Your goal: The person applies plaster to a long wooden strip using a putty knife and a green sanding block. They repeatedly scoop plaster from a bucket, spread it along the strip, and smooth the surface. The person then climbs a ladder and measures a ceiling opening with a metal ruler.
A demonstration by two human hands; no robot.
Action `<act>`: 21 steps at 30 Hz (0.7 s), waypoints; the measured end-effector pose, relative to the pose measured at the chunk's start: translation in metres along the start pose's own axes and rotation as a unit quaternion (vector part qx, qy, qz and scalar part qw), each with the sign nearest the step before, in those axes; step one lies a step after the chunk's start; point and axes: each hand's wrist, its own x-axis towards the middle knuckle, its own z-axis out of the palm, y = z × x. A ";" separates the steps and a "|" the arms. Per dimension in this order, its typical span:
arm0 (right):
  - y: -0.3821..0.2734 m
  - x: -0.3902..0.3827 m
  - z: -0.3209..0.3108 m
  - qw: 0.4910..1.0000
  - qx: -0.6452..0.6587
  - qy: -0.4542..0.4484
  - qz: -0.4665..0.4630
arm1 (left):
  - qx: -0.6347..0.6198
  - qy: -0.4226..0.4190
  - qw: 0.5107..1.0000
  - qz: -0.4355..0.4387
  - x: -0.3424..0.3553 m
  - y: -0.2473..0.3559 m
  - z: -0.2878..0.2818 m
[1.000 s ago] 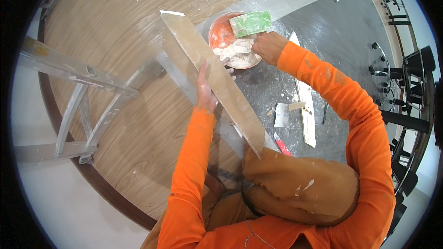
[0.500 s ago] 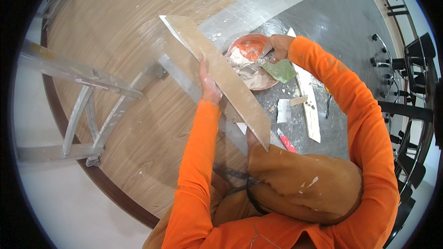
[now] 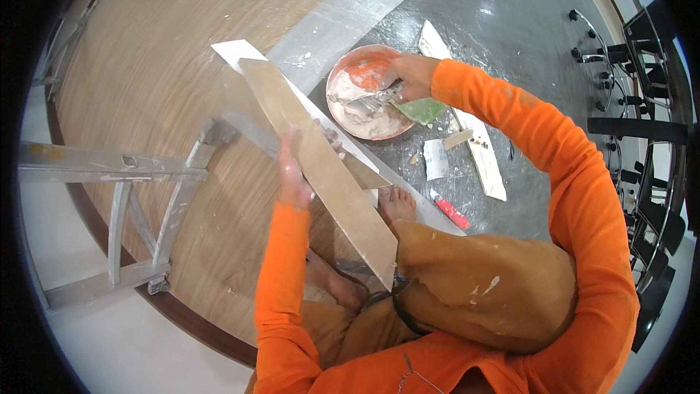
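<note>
My left hand (image 3: pixel 292 175) grips two long, angle-cut tan board strips (image 3: pixel 321 190), one with a white face, held diagonally above my legs. My right hand (image 3: pixel 408 76) is closed on a metal putty knife (image 3: pixel 375 100) over a round orange bowl (image 3: pixel 368 62) of white compound (image 3: pixel 375 122). A green spreader (image 3: pixel 421 111) lies at the bowl's right side, under my right hand. A white strip (image 3: pixel 485 164) lies beyond the bowl, with small scraps (image 3: pixel 436 158) and a red utility knife (image 3: pixel 450 210) nearer my right knee.
An aluminium ladder (image 3: pixel 117 175) stands at the left, near the dark skirting and white wall. Black wheeled chairs (image 3: pixel 642 87) line the right side. Plastic sheet (image 3: pixel 306 29) covers part of the wood floor. My bare foot (image 3: pixel 397 204) rests below the boards.
My left hand and the boards moved left and down, exposing more white face. My right hand swung the putty knife and green spreader down from the bowl's top to its right side.
</note>
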 end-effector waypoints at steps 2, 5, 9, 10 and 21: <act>-0.004 -0.005 0.004 1.000 -0.005 0.012 0.016 | -0.008 -0.004 1.000 -0.025 -0.004 -0.002 0.006; 0.007 -0.012 0.021 0.998 0.023 0.050 -0.009 | -0.014 -0.010 0.999 -0.048 -0.003 -0.014 0.022; 0.015 -0.026 0.042 0.991 0.058 0.093 -0.072 | -0.006 -0.019 1.000 -0.018 -0.006 -0.017 0.036; 0.018 -0.029 0.043 0.991 0.075 0.088 -0.064 | -0.003 -0.021 1.000 -0.009 -0.007 -0.017 0.039; 0.031 -0.056 0.035 0.909 0.378 0.008 0.177 | -0.003 -0.069 0.996 -0.049 -0.013 -0.004 0.029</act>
